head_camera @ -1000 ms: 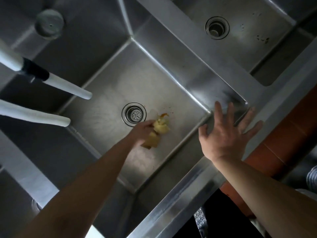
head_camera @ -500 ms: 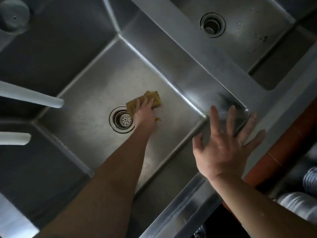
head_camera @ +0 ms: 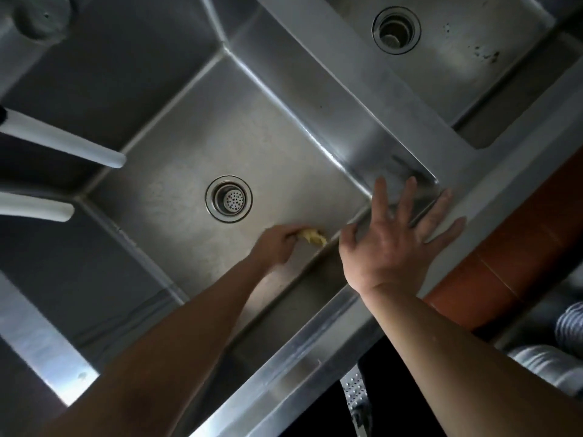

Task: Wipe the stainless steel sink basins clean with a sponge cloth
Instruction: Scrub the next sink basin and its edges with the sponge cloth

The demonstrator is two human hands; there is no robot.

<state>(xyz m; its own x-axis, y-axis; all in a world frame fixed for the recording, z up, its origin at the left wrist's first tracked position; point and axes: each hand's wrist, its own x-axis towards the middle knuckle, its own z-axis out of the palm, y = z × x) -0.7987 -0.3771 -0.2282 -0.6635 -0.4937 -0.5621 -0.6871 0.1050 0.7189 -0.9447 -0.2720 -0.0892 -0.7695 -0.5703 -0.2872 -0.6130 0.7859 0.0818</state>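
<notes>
The near stainless steel basin (head_camera: pixel 189 171) fills the middle of the view, with a round strainer drain (head_camera: pixel 229 199) in its floor. My left hand (head_camera: pixel 277 244) reaches down to the basin floor and grips a crumpled yellow sponge cloth (head_camera: pixel 313 237) close to the near wall. My right hand (head_camera: pixel 396 238) hovers above the basin's near right corner with its fingers spread and holds nothing. A second basin (head_camera: pixel 448 74) with an open drain (head_camera: pixel 396 25) and dark specks lies at the upper right.
Two white spout ends (head_camera: pixel 63 143) (head_camera: pixel 34 208) jut in from the left above the basin. A steel divider (head_camera: pixel 340 74) separates the two basins. The sink's front rim (head_camera: pixel 315 345) runs diagonally; a brown-orange strip (head_camera: pixel 504 257) and striped items lie beyond it at the right.
My left hand drew the cloth back from beside the drain to the near wall, and the cloth is bunched now. My right hand stayed spread above the corner.
</notes>
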